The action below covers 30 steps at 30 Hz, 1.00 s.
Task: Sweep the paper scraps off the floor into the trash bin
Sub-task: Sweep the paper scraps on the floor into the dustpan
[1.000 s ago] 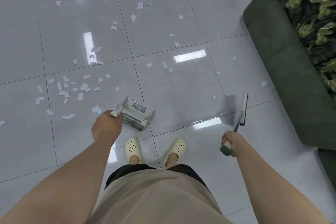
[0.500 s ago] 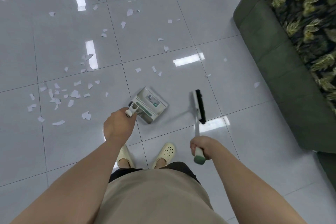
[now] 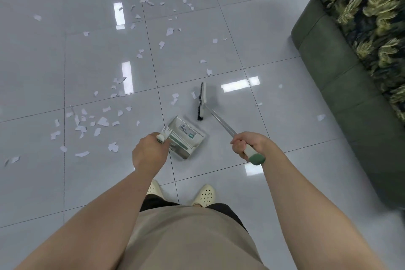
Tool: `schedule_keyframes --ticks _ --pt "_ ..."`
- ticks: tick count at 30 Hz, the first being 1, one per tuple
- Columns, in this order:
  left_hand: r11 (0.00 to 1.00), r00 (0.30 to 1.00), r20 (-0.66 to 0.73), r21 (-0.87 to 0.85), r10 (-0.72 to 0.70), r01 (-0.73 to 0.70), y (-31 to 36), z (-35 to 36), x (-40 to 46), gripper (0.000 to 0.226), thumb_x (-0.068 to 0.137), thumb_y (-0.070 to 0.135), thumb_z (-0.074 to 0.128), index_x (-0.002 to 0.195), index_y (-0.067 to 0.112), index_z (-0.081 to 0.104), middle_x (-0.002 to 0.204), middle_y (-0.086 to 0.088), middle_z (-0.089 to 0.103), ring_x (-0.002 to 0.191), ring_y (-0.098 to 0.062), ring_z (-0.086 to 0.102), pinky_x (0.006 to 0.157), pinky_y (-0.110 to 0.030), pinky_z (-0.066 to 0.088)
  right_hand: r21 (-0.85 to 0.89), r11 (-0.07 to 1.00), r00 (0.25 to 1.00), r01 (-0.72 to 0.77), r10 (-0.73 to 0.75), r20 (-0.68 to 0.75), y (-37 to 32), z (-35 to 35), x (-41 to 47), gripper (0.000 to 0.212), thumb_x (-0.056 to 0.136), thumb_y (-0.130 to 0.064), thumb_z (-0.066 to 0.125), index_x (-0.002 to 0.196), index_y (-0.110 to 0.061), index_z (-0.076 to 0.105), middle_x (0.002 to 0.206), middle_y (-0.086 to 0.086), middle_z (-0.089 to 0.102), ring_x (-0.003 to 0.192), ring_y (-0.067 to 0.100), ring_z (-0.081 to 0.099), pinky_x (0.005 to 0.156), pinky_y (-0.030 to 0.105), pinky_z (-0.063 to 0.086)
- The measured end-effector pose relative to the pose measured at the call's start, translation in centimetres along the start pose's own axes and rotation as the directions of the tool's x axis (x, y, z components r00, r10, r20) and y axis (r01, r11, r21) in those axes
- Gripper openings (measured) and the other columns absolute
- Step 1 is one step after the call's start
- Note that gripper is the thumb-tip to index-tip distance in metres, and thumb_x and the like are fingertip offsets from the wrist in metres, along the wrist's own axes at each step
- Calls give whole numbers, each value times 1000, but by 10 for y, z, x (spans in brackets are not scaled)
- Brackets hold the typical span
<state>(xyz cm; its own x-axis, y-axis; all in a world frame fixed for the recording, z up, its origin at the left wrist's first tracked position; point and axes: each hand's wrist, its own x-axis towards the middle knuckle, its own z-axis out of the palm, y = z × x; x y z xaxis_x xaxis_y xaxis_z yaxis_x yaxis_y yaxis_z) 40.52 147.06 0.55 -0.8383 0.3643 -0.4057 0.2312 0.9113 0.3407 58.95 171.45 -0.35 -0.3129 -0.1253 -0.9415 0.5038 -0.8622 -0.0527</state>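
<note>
White paper scraps lie scattered over the glossy grey tile floor, densest at the left and stretching to the far middle. My left hand grips the handle of a white and green dustpan, which sits low over the floor just ahead of my feet. My right hand holds the green-tipped handle of a broom. Its black bristle head rests on the floor just beyond the dustpan, close to a few scraps. No trash bin is in view.
A dark green sofa with a leaf-patterned cover runs along the right side. My feet in cream clogs stand on the tiles below the dustpan. A few stray scraps lie near the sofa base.
The broom head has swung from the right, near the sofa, leftward and forward to just beyond the dustpan. The dustpan has shifted right with my left hand. The view has moved forward.
</note>
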Motion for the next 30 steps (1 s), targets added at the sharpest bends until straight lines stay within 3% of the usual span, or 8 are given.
schedule_keyframes --ticks 4,10,14,18,21,26,30 --pt "1000 1000 -6 -2 -5 5 3 0 5 37 97 51 59 75 22 57 68 -1 62 69 -29 62 62 -34 48 91 994 996 66 -60 -71 10 -3 -2 33 92 5 41 69 -17 33 51 -3 30 29 6 29 27 14 27" --pt "999 999 14 -28 -33 33 -2 3 20 35 97 49 61 79 20 59 70 -2 62 70 -29 61 62 -34 47 41 981 942 189 -169 -291 -2 -7 1 22 88 5 44 77 -14 36 46 -3 32 30 7 31 31 14 30" --pt "996 997 36 -63 -63 65 -8 3 38 36 98 51 60 84 18 63 69 0 60 67 -26 57 61 -33 41 -81 983 898 166 -184 -400 -15 1 8 19 85 2 43 73 -12 41 46 -1 37 33 11 38 34 16 34" --pt "995 994 75 -63 -78 83 -16 4 56 38 99 53 57 82 19 62 70 -1 62 64 -23 55 61 -33 43 -405 914 849 -4 -211 -484 -28 33 24 12 70 0 49 74 -9 55 69 9 50 53 22 46 53 22 39" --pt "992 991 91 -69 -100 107 -17 1 70 33 100 48 57 80 21 60 69 2 59 63 -21 54 59 -31 38 -551 829 875 -102 -189 -446 -38 77 44 15 74 -1 49 84 -10 55 76 10 53 55 22 49 49 20 40" --pt "981 984 94 -104 -154 163 -32 -16 106 36 98 53 58 77 23 59 69 3 62 64 -21 58 56 -29 39 -681 705 923 -197 -100 -371 -34 158 87 9 79 4 47 80 -3 52 77 13 57 59 22 54 49 24 44" --pt "978 980 106 -111 -167 178 -41 -22 112 36 97 55 57 76 26 56 68 5 61 65 -19 59 54 -28 37 -737 651 954 -184 -63 -293 -57 190 101 30 65 7 51 93 -3 54 81 15 54 59 24 52 53 26 46"
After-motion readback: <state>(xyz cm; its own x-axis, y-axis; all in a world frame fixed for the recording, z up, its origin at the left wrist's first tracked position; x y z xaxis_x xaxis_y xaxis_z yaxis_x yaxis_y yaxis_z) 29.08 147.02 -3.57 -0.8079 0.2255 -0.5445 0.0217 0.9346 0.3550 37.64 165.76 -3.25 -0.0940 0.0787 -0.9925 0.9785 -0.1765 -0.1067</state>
